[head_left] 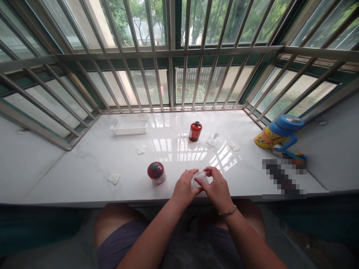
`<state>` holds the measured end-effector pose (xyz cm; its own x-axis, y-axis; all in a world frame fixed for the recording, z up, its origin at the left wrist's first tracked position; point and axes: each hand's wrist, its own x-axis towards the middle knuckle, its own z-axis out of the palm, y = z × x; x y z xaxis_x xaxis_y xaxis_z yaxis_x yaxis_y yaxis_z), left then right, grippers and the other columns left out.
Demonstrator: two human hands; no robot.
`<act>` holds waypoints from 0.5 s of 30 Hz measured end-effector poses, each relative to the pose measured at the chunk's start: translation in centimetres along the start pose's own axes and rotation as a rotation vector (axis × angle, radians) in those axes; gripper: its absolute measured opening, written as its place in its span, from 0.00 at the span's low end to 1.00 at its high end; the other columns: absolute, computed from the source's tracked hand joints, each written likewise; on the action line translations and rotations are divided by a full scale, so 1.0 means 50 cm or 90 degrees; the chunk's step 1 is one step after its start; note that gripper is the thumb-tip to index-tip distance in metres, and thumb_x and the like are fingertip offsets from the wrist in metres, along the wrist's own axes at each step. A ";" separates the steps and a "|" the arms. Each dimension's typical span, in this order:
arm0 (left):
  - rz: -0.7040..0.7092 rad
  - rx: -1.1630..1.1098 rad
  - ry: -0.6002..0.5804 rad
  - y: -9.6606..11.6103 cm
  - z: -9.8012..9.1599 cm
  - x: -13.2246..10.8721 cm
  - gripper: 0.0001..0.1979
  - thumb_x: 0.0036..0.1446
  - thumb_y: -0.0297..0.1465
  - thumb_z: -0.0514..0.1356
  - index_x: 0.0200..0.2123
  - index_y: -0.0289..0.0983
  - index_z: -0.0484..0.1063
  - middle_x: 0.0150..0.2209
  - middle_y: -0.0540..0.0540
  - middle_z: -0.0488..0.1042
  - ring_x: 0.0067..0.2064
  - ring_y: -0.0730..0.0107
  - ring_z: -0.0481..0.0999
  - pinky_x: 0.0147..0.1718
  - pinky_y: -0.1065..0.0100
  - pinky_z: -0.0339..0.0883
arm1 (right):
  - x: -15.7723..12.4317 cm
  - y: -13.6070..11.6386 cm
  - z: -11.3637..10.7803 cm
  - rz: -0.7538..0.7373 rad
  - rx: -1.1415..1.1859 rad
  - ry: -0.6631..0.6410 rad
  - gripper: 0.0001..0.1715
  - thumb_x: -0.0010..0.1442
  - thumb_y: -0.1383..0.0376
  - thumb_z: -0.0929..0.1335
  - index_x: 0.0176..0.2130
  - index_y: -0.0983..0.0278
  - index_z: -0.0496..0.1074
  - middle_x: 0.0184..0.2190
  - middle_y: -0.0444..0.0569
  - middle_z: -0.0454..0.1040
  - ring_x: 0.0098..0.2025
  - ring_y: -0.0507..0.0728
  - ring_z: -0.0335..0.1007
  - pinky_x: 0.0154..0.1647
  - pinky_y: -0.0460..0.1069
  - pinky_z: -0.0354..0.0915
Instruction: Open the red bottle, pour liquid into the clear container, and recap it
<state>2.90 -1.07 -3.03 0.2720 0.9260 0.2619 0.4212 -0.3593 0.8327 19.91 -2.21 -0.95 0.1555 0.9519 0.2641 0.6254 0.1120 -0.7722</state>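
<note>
Near the front edge of the white counter, my left hand (pixel 184 185) and my right hand (pixel 218 184) are curled around a small clear plastic container (pixel 200 175). Thumbs and fingers of both hands press on it from the two sides, covering much of its shape. To the left of my hands stands a dark red bottle (pixel 156 172) with a black top. Farther back is a smaller red bottle (pixel 195 131) with a black cap and a label. A clear, angular plastic piece (pixel 214 139) lies to the right of that bottle.
Crumpled white tissues (pixel 114 179) lie scattered on the counter (pixel 84 172). A white perforated basket (pixel 130 130) sits at the back left. On the right are a blue and yellow handled flask (pixel 277 132) and a blurred-out dark object (pixel 283 177). Metal window bars (pixel 171 82) edge the back.
</note>
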 end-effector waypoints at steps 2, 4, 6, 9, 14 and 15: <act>-0.004 -0.003 0.000 0.001 0.000 0.000 0.34 0.54 0.24 0.76 0.61 0.43 0.70 0.60 0.44 0.79 0.62 0.55 0.78 0.74 0.43 0.60 | 0.000 -0.002 -0.002 -0.002 0.004 -0.005 0.26 0.62 0.45 0.75 0.48 0.58 0.71 0.41 0.49 0.77 0.44 0.62 0.76 0.47 0.57 0.73; -0.007 -0.006 0.001 0.001 0.001 -0.001 0.35 0.53 0.24 0.77 0.62 0.43 0.70 0.60 0.45 0.79 0.62 0.55 0.78 0.74 0.44 0.60 | 0.000 -0.003 -0.003 -0.007 0.001 -0.010 0.25 0.62 0.45 0.75 0.48 0.58 0.71 0.41 0.48 0.77 0.44 0.62 0.76 0.47 0.56 0.72; -0.009 -0.008 0.005 0.001 0.001 -0.001 0.36 0.53 0.24 0.77 0.62 0.43 0.70 0.60 0.45 0.79 0.63 0.55 0.77 0.74 0.44 0.60 | 0.000 -0.002 -0.004 -0.009 -0.003 -0.014 0.24 0.62 0.46 0.75 0.47 0.58 0.71 0.40 0.48 0.77 0.44 0.62 0.75 0.46 0.56 0.72; -0.013 -0.008 0.004 0.002 0.000 -0.002 0.36 0.53 0.23 0.77 0.62 0.43 0.70 0.60 0.46 0.79 0.63 0.56 0.77 0.75 0.44 0.59 | 0.000 0.000 -0.003 -0.006 -0.003 -0.019 0.24 0.62 0.46 0.75 0.47 0.58 0.71 0.41 0.49 0.77 0.44 0.62 0.75 0.46 0.56 0.71; -0.005 -0.011 0.000 0.006 -0.004 -0.003 0.35 0.54 0.22 0.74 0.63 0.44 0.70 0.62 0.45 0.78 0.64 0.56 0.77 0.75 0.43 0.59 | 0.000 0.008 0.001 0.000 0.013 -0.022 0.25 0.61 0.47 0.76 0.48 0.58 0.71 0.42 0.48 0.78 0.45 0.62 0.75 0.48 0.56 0.71; -0.002 -0.011 0.000 0.006 -0.004 -0.003 0.35 0.55 0.22 0.74 0.63 0.44 0.70 0.62 0.45 0.78 0.64 0.56 0.77 0.75 0.42 0.59 | 0.000 0.010 0.002 0.000 0.018 -0.023 0.25 0.60 0.47 0.76 0.48 0.58 0.71 0.42 0.47 0.78 0.45 0.62 0.75 0.48 0.56 0.71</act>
<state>2.80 -1.30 -2.72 0.2703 0.9273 0.2588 0.4071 -0.3537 0.8421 20.16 -2.14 -1.38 0.1282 0.9615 0.2431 0.6039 0.1188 -0.7881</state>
